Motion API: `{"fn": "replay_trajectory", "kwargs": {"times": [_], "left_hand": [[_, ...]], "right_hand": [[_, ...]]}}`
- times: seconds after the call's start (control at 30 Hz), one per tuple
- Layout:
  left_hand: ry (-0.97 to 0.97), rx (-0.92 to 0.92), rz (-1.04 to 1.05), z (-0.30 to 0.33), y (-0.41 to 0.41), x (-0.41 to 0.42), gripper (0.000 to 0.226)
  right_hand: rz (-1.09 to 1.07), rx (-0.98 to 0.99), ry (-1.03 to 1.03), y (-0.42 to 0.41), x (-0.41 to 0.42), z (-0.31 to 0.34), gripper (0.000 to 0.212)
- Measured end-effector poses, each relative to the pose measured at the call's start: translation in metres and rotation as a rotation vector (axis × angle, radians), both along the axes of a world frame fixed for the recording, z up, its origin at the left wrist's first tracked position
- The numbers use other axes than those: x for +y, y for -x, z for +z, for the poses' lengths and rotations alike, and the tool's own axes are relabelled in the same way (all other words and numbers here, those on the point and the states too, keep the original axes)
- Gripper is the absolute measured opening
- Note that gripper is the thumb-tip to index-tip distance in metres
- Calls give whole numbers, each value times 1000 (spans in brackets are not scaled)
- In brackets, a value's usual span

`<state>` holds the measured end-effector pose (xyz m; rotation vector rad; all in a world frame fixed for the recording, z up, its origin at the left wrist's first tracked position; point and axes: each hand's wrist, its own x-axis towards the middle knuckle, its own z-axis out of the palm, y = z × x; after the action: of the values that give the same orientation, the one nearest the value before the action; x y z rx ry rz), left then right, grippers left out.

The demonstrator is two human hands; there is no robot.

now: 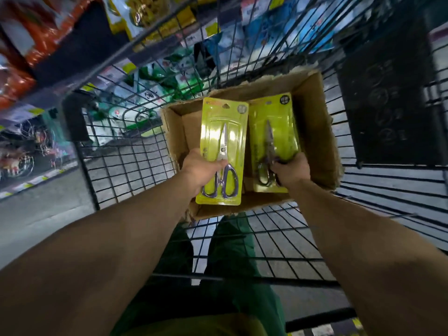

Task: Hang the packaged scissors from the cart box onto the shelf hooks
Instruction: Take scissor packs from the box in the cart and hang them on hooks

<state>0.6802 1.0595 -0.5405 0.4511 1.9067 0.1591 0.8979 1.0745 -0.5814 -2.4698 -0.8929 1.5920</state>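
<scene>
Floor of grey concrete shows through the black wire cart point(135, 170); blurred hanging goods fill the upper left of the frame. At centre, an open brown cardboard box point(312, 132) holds 2 yellow-green blister packs of steel scissors. The left hand point(201, 169) grips the left pack point(223, 141); the right hand point(289, 169) pinches the right pack point(276, 132).

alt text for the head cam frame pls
Each hand grips a yellow-green scissors pack over a cardboard box in a wire cart: left hand holds the left pack, right hand the right pack. Blurred store shelves lie beyond.
</scene>
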Motion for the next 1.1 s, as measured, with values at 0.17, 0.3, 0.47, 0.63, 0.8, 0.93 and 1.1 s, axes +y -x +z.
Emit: {"fn": "replay_trajectory", "kwargs": {"times": [0.17, 0.3, 0.47, 0.63, 0.8, 0.93, 1.1], "left_hand": [[-107, 1, 57, 47, 12, -1, 60], [-244, 17, 117, 101, 49, -15, 39], [-398, 40, 205, 154, 121, -60, 44], [-590, 17, 386, 199, 229, -133, 39], [-659, 122, 563, 245, 370, -240, 47], [-753, 211, 704, 281, 470, -326, 43], [-841, 295, 895, 318, 551, -416, 79]], "right_hand": [[-13, 267, -32, 31, -4, 58, 55], [-37, 362, -183, 72, -10, 108, 83], [187, 331, -291, 150, -23, 143, 80], [321, 340, -401, 268, -66, 206, 70], [523, 408, -537, 415, -132, 232, 64], [712, 551, -618, 532, -200, 291, 30], [879, 689, -639, 645, -265, 343, 62]]}}
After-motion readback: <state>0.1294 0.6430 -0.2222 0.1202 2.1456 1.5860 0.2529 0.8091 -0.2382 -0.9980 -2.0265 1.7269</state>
